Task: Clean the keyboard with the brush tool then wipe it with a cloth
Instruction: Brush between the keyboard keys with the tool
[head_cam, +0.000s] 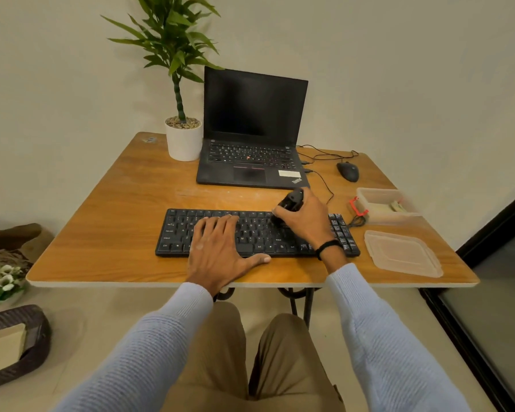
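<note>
A black keyboard (176, 233) lies across the front of the wooden table (107, 221). My left hand (220, 248) rests flat on the keyboard's left-middle keys, fingers spread, thumb over the front edge. My right hand (306, 221) grips a black brush tool (292, 202) held down onto the keys right of centre; its bristle end is hidden by my fingers and blurred. A clear plastic box (384, 215) at the right holds pale folded items, perhaps a cloth; I cannot tell.
An open black laptop (250, 129) stands behind the keyboard, a potted plant (183, 141) to its left. A black mouse (348, 171) with cable lies at back right. The box's clear lid (402, 254) lies at front right, a red clip (356, 206) beside the box.
</note>
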